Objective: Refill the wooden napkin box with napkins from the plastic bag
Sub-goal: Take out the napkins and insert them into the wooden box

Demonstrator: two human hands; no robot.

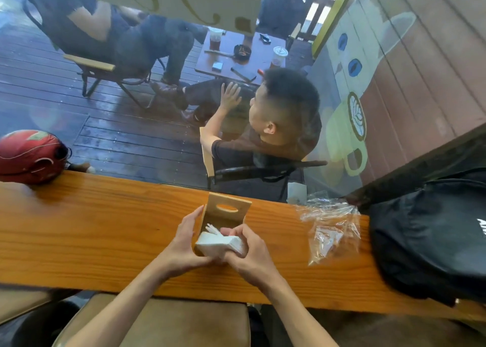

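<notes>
The wooden napkin box [226,207] stands on the counter with its slotted lid tipped up and back. A white stack of napkins [220,243] sits partly in the open box, its near end sticking out. My left hand [185,241] cups the box's left side and the stack's near corner. My right hand [248,250] grips the stack from the right, thumb on top. The clear plastic bag [331,228] lies crumpled on the counter to the right, apart from both hands.
The long wooden counter [105,231] runs left to right against a window. A red helmet [31,156] rests at its far left, a black backpack [431,231] at its right end. A padded stool [168,320] is below. People sit outside beyond the glass.
</notes>
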